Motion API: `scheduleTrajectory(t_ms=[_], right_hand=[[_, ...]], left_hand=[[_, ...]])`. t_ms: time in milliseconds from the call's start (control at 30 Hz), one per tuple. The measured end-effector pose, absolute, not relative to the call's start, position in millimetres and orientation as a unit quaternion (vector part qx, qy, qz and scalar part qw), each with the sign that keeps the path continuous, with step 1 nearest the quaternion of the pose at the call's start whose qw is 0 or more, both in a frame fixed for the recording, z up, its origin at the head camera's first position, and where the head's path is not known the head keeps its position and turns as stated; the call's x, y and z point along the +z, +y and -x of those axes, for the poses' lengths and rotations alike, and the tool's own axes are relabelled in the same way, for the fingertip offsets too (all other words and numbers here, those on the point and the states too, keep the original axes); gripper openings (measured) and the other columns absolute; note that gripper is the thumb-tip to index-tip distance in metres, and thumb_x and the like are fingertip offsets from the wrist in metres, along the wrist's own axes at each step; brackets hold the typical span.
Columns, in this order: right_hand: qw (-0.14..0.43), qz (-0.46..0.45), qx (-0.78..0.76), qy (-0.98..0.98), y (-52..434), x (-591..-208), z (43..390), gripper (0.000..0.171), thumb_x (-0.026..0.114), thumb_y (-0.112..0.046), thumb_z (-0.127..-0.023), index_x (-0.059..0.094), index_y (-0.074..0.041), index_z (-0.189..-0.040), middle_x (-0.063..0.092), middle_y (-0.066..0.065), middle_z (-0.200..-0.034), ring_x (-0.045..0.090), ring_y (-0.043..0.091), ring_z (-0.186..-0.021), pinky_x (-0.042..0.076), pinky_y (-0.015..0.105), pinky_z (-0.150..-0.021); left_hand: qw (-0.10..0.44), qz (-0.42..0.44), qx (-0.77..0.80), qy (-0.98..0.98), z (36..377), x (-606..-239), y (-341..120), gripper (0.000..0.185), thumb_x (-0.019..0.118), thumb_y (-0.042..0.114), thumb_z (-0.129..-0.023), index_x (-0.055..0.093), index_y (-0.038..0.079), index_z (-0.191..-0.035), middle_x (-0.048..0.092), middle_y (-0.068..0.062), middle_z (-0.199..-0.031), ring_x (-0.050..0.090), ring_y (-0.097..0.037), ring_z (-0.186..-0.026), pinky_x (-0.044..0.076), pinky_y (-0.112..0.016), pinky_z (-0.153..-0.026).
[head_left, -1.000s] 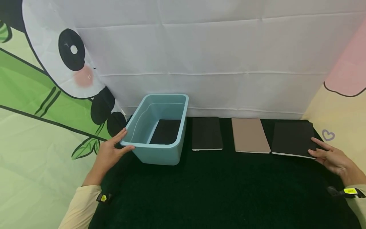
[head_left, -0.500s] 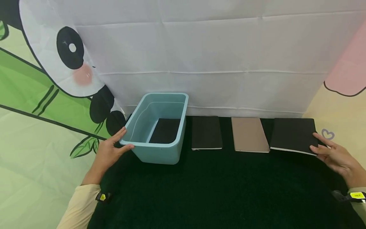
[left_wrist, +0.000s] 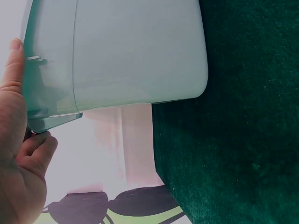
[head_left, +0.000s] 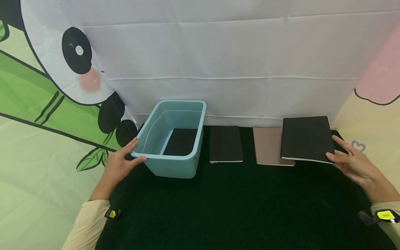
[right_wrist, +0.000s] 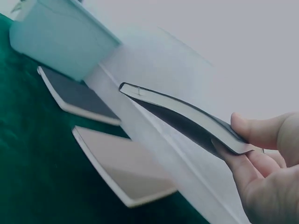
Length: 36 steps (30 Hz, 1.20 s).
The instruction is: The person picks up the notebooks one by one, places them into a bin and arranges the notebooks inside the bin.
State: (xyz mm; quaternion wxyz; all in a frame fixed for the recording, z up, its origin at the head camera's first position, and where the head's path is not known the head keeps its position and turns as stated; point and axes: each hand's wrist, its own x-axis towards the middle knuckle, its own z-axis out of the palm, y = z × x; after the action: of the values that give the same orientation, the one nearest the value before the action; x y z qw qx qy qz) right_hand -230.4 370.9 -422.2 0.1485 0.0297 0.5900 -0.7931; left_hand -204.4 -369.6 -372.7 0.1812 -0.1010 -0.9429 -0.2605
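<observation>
My left hand [head_left: 116, 169] holds the front left corner of a light blue plastic bin [head_left: 170, 168], thumb on the front rim and fingers along the left side. A black notebook [head_left: 180, 142] lies flat inside the bin. My right hand [head_left: 357, 168] pinches another black notebook [head_left: 306, 139] by its right edge, thumb on top and fingers beneath. That notebook is off the table and bows slightly in the right wrist view. It partly covers a tan notebook [head_left: 267, 147] in the head view. Between the bin and the tan one lies a third black notebook [head_left: 225, 144].
A dark green cloth [head_left: 218, 208] covers the table. White fabric [head_left: 234, 62] hangs behind it, and a printed panda sheet [head_left: 56, 114] stands along the left. On the right is a cream and pink printed sheet [head_left: 372, 128].
My right hand has lifted the rightmost black notebook from the table and moved it up and left, over part of the tan notebook. My left hand stays on the bin.
</observation>
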Motion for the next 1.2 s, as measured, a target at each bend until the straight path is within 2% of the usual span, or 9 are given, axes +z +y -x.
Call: scheduleTrajectory(t_ms=[67,133,367,500,633,733,833,867,1200], right_hand=[[0.152,-0.015,-0.812,0.563,363,-415,230,0.068,0.052,0.001,-0.105,0.042,-0.049,-0.150,-0.037,-0.006,-0.163,0.053,-0.003,-0.119,0.051,0.014,-0.078],[0.155,-0.002,-0.835,0.529,354,-407,230,0.062,0.049,0.005,-0.104,0.053,-0.044,-0.143,-0.040,-0.007,-0.161,0.064,0.000,-0.104,0.055,0.015,-0.080],[0.163,0.019,-0.875,0.455,319,-378,232,0.059,0.045,0.011,-0.103,0.061,-0.035,-0.137,-0.039,-0.008,-0.161,0.070,0.011,-0.104,0.057,0.018,-0.085],[0.167,0.020,-0.885,0.435,295,-364,236,0.073,0.045,0.012,-0.103,0.037,-0.037,-0.157,-0.035,-0.009,-0.163,0.069,0.011,-0.106,0.056,0.020,-0.090],[0.164,0.007,-0.884,0.438,270,-351,239,0.083,0.049,0.011,-0.102,0.012,-0.032,-0.164,-0.033,-0.011,-0.164,0.069,0.010,-0.105,0.056,0.019,-0.090],[0.163,0.011,-0.888,0.431,253,-344,241,0.087,0.051,0.011,-0.101,0.008,-0.030,-0.165,0.015,0.006,-0.169,0.071,0.012,-0.102,0.057,0.021,-0.088],[0.169,0.032,-0.892,0.418,236,-336,241,0.088,0.050,0.012,-0.101,0.005,-0.027,-0.166,0.058,0.009,-0.134,0.071,0.015,-0.101,0.058,0.022,-0.085],[0.170,0.039,-0.893,0.414,231,-334,242,0.088,0.050,0.013,-0.101,0.005,-0.026,-0.166,0.064,0.008,-0.120,0.071,0.016,-0.102,0.059,0.023,-0.085],[0.178,0.057,-0.890,0.415,168,-313,252,0.087,0.057,0.015,-0.097,0.018,-0.022,-0.165,0.070,0.008,-0.120,0.072,0.017,-0.104,0.058,0.022,-0.085]], left_hand=[[0.178,0.099,-0.261,-0.944,205,-373,-370,0.076,0.084,0.036,-0.086,0.052,0.006,-0.149,0.049,-0.011,-0.154,0.051,-0.048,-0.133,0.045,-0.069,-0.100],[0.177,0.098,-0.261,-0.944,205,-373,-370,0.077,0.084,0.036,-0.086,0.052,0.007,-0.149,0.049,-0.011,-0.154,0.051,-0.048,-0.134,0.045,-0.068,-0.100],[0.175,0.096,-0.259,-0.945,208,-373,-371,0.078,0.084,0.036,-0.085,0.051,0.007,-0.150,0.048,-0.010,-0.155,0.051,-0.047,-0.134,0.045,-0.068,-0.101],[0.176,0.097,-0.262,-0.944,208,-373,-372,0.078,0.084,0.036,-0.085,0.051,0.008,-0.150,0.048,-0.010,-0.155,0.051,-0.047,-0.134,0.045,-0.068,-0.101],[0.185,0.102,-0.266,-0.940,208,-375,-373,0.077,0.086,0.033,-0.083,0.053,0.007,-0.148,0.050,-0.010,-0.153,0.052,-0.046,-0.133,0.046,-0.067,-0.100],[0.188,0.103,-0.270,-0.939,208,-376,-374,0.077,0.086,0.032,-0.083,0.053,0.006,-0.148,0.051,-0.009,-0.153,0.053,-0.046,-0.133,0.047,-0.066,-0.100],[0.185,0.100,-0.272,-0.939,208,-377,-374,0.077,0.086,0.033,-0.083,0.054,0.007,-0.148,0.051,-0.009,-0.153,0.053,-0.045,-0.133,0.046,-0.066,-0.101],[0.185,0.100,-0.273,-0.939,208,-376,-374,0.077,0.086,0.033,-0.083,0.054,0.007,-0.148,0.051,-0.009,-0.153,0.052,-0.045,-0.134,0.046,-0.066,-0.101],[0.184,0.101,-0.272,-0.939,207,-374,-375,0.077,0.087,0.032,-0.083,0.053,0.007,-0.148,0.051,-0.009,-0.153,0.053,-0.043,-0.133,0.047,-0.064,-0.101]])
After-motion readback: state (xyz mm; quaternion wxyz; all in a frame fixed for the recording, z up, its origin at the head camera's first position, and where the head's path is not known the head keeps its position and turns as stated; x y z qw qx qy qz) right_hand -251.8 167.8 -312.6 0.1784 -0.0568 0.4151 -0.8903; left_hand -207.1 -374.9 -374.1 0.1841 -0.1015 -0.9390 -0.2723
